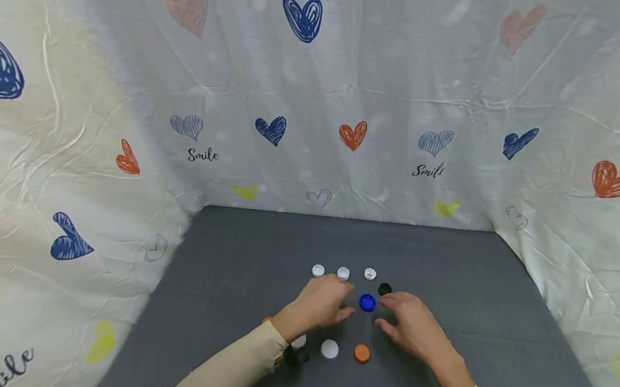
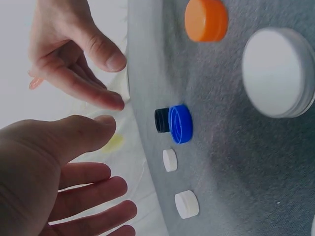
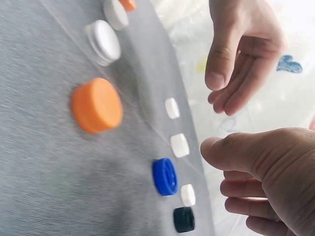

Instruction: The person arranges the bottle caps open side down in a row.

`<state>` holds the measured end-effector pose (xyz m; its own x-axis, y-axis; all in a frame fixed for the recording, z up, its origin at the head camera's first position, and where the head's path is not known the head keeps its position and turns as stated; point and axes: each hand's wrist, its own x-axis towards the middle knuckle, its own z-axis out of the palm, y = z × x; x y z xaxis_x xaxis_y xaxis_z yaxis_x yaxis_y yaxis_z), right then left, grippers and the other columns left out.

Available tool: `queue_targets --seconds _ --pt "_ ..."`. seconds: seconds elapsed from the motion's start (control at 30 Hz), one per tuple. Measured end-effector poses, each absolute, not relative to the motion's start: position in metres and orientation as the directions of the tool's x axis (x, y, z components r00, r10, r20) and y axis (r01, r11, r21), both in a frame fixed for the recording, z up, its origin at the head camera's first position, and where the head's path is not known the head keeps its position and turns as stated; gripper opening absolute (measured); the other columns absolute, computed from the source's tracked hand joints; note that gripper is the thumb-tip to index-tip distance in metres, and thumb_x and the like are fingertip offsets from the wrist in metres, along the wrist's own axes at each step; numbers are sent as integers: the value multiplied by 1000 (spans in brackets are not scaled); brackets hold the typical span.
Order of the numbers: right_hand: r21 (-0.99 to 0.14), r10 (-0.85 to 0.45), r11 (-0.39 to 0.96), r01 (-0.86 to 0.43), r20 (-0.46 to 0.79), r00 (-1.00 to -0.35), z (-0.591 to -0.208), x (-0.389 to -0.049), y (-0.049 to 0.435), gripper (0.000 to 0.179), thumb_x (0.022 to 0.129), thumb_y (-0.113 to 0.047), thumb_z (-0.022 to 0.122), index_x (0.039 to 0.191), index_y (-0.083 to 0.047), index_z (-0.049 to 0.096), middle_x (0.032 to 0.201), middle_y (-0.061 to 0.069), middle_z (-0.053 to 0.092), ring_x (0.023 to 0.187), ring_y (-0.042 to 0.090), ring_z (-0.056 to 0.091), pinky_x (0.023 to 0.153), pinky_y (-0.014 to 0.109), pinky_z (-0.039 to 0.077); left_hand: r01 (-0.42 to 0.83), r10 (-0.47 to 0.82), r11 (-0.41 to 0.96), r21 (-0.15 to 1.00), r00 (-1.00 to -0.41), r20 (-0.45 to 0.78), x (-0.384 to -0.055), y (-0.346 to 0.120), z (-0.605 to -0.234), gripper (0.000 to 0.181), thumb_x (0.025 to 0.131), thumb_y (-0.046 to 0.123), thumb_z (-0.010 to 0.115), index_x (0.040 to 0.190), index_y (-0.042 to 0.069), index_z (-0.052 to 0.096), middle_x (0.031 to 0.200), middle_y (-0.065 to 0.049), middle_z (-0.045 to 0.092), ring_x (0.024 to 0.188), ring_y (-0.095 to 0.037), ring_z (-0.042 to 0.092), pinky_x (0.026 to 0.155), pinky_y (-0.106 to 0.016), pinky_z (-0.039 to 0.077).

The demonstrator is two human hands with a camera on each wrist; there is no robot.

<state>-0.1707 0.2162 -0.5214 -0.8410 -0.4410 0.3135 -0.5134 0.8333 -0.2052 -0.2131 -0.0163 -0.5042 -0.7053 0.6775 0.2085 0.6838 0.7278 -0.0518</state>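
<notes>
A blue bottle cap [image 1: 367,302] lies hollow side up between my two hands, with a black bottle cap [image 1: 385,289] just beyond it. My left hand [image 1: 321,300] is held above the table, its fingers loosely bent and nothing in them. On the other side, my right hand [image 1: 413,327] hovers with thumb and fingers apart, also without a thing; in the head view its fingertips appear close to the black cap. In the right wrist view the blue cap [image 3: 165,176] and black cap [image 3: 184,219] sit apart from the fingers.
Small white caps [image 1: 318,270] form a row at the back. Nearer are an orange cap [image 1: 362,353] and a larger white cap [image 1: 330,349]. My left arm partly covers another white cap [image 1: 299,342] and an orange one. A heart-printed curtain [image 1: 319,95] surrounds the grey table [image 1: 238,242].
</notes>
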Motion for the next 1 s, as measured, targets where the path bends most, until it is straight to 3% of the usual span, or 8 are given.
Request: queue_targets --seconds 0.3,0.63,0.87,1.0 --pt "-196 -436 838 -509 320 -841 -515 -187 218 44 79 -31 86 113 -5 74 111 10 73 107 29 68 94 49 53 683 672 730 -34 -707 219 -227 -10 -502 30 84 50 76 97 22 71 84 8 68 77 -14 67 58 -31 53" --pt "-199 -436 836 -511 322 -840 -521 -201 218 45 78 -31 86 111 -2 75 111 11 73 108 29 67 94 48 53 698 689 716 0 -706 167 -240 1 -506 40 86 46 76 115 18 74 101 5 74 91 -15 70 74 -33 58" --pt "-213 -429 841 -498 299 -853 -527 -206 214 46 79 -31 86 111 -1 75 113 13 72 109 31 67 94 49 53 691 684 723 11 -718 129 -244 7 -516 30 85 46 77 99 19 74 90 6 72 86 -16 69 64 -35 55" --pt "-212 -435 837 -504 301 -849 -531 -208 212 47 77 -29 87 110 1 74 113 14 72 109 32 67 95 50 53 679 674 735 1 -730 114 -246 10 -521 31 85 48 77 98 20 74 88 6 71 83 -16 67 59 -35 54"
